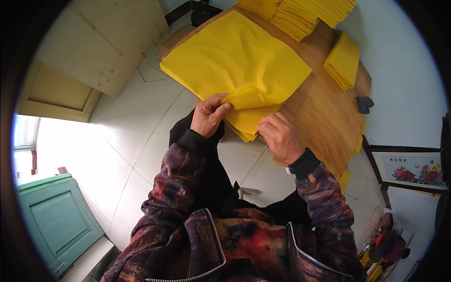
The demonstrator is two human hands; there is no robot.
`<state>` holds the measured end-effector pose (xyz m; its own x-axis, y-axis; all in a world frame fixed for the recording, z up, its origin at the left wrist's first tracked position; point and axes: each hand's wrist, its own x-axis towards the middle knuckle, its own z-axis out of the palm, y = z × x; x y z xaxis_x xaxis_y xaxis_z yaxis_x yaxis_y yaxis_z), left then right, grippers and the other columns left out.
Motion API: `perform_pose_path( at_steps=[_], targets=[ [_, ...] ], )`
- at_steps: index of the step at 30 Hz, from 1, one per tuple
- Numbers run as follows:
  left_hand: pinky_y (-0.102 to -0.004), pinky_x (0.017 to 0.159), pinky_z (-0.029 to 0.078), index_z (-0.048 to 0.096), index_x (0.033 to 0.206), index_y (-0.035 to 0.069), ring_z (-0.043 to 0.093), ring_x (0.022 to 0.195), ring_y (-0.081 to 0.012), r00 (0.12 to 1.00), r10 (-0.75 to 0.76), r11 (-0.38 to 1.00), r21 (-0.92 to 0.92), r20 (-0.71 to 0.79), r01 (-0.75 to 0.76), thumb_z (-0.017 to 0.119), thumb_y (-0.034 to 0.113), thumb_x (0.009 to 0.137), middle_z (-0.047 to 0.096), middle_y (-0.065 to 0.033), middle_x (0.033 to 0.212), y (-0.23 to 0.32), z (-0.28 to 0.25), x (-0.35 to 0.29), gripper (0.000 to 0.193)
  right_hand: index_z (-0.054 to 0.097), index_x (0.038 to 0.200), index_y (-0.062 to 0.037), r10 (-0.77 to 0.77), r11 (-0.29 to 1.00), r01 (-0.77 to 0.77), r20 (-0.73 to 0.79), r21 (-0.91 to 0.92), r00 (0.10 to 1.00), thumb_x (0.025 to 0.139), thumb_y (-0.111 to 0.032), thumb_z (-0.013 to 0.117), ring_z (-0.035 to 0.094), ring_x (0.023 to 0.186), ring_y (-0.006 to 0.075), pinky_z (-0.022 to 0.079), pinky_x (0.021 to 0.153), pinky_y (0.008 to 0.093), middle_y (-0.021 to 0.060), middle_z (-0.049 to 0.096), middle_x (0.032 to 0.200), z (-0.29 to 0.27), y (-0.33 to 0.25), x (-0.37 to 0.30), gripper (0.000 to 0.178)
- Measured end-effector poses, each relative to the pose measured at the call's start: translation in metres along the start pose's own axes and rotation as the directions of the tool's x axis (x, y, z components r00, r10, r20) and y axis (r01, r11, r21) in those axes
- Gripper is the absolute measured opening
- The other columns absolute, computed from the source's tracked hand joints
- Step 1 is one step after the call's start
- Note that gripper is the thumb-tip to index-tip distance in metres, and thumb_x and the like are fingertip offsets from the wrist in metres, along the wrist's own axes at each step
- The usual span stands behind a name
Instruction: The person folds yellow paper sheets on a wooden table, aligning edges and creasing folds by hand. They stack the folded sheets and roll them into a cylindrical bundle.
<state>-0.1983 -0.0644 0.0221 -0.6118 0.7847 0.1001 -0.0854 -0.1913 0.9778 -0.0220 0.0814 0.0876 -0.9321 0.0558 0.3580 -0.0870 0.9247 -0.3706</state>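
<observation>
A wooden bench (324, 113) fills the upper middle of the view, seen from above by a person in a dark patterned jacket. Most of it is covered by a stack of large yellow paper sheets (230, 56). Its top sheet lies flat but for the near corner. Tall piles of folded yellow paper (300, 14) sit at the far edge, a smaller pile (344, 61) lies to the right, and a small black object (364, 104) rests near the right rim.

At the near edge, the corner (249, 96) of the top sheet is lifted and curled back over itself. The left hand (208, 115) is closed on that corner, thumb on top and fingers beneath, pinching the paper. The right hand (280, 137) rests knuckles up on the stack's near edge just beside the fold, fingers curled narrow and touching the paper; whether it grips a sheet cannot be told.

Thin paper like this probably creases and tears easily. The fold would likely come out clean if the left hand takes only one sheet, keeps the corner taut, and aligns the edges before pressing. The right hand would do best holding the stack down so the sheets beneath do not slide.
</observation>
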Motion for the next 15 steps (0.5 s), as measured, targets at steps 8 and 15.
perform_pose_path(
  at_steps=[8, 15],
  targets=[
    [-0.0258, 0.087, 0.045, 0.064, 0.108, -0.002, 0.058, 0.094, -0.0122, 1.0, 0.003, 1.0, -0.004, -0.003, -0.003, 0.061, 0.012, 0.093, 0.064, -0.0039, 0.099, 0.001, 0.001, 0.0, 0.021, 0.06, 0.081, -0.0031, 0.165, 0.963, -0.176, 0.07, 0.202, 0.984, 0.081, -0.005, 0.062, 0.058, 0.08, 0.0304, 0.048, 0.068, 0.0358, 0.0102, 0.058, 0.084, -0.002, 0.003, 0.01, 0.004],
    [-0.0258, 0.087, 0.045, 0.064, 0.108, -0.003, 0.058, 0.094, -0.013, 1.0, 0.008, 1.0, 0.025, -0.001, -0.008, 0.061, 0.013, 0.093, 0.064, -0.0046, 0.099, 0.001, 0.0, 0.001, 0.022, 0.059, 0.082, 0.0004, 0.314, 0.829, -0.363, 0.183, 0.426, 0.932, 0.082, -0.004, 0.065, 0.056, 0.067, 0.0201, 0.045, 0.061, 0.0302, 0.0094, 0.057, 0.076, -0.014, 0.002, 0.021, 0.008]
  ],
)
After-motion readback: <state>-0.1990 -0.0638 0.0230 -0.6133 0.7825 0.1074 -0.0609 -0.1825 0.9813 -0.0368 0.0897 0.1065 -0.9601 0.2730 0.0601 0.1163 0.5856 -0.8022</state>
